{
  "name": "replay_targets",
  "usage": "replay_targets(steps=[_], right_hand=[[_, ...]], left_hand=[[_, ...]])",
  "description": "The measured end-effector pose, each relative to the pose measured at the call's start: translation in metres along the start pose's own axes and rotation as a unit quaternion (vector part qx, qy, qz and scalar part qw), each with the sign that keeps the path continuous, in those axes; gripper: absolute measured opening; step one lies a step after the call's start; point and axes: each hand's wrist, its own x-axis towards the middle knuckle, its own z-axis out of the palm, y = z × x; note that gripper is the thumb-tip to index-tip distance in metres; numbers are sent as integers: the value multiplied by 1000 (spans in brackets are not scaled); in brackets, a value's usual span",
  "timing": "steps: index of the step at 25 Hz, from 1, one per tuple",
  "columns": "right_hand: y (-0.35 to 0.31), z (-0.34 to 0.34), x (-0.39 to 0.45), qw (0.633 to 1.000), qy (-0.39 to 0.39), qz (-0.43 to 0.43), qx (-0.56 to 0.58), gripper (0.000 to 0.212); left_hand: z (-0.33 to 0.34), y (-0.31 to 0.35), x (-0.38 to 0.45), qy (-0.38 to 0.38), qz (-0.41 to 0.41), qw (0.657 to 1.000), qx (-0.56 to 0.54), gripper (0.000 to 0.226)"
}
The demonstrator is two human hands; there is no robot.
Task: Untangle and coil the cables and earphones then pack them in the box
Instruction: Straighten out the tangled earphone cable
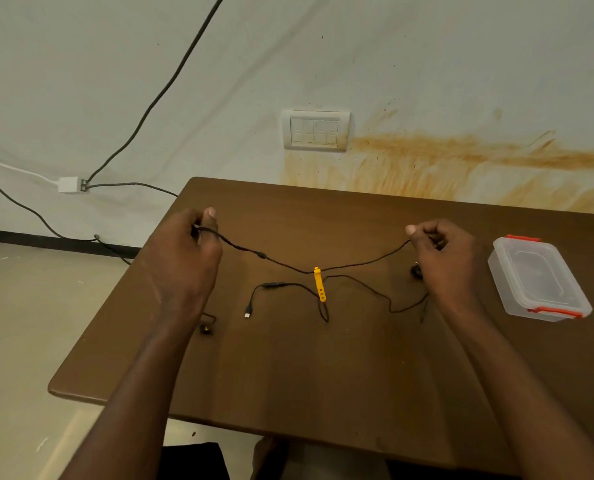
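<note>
Both hands are pinching a black cord [275,259] stretched over the worktop [288,368], left hand [188,251] at one end, right hand [441,251] at the other, so it looks like the untangling step. A yellow tie [319,285] hangs mid-cord above a USB cable [254,299]; next I'd guess freeing that, then coiling. The box [538,278] sits shut at the right.

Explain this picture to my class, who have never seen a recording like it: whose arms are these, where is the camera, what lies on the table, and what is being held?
There is no machine here. The camera sits on a person's head and looks forward and down, so the arms are that person's own. The left hand and right hand each pinch one black cable, stretched between them above the brown table. A yellow cable tie hangs from it. More black cable lies on the table, with a USB plug and an earbud. At the right stands a clear plastic box, lid on, with red clips.
</note>
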Motion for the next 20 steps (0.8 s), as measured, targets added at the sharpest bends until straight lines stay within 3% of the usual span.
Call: replay_targets(steps=[1,3,5,7,8,11,12,14,17,20], right_hand=[[2,6,-1,999,-52,7,-14,8],[3,20,-9,976,-145,7,-164,5],[-5,34,-22,948,-169,-47,-266,12],[-26,46,-38,959,-178,-139,-171,22],[-39,53,-47,957,-221,-162,-95,28],[-62,78,-76,917,-389,-76,41,36],[-63,83,-78,917,-392,-43,66,27],[-57,81,-64,938,-325,16,121,11],[-47,64,-40,937,-263,95,209,13],[-52,72,-56,899,-369,98,213,20]], left_hand=[[4,-3,-1,-25,4,1000,14,37],[10,-11,-4,-99,-10,995,19,34],[18,-15,-8,-173,-37,984,-19,35],[27,-7,-15,-219,-40,974,-46,34],[33,0,-19,-239,-44,968,-63,30],[46,16,-27,-316,-86,926,-190,8],[46,17,-28,-337,-98,908,-227,17],[42,12,-24,-362,-101,890,-259,23],[36,6,-22,-335,-122,885,-298,13],[39,10,-28,-308,-150,882,-325,12]])
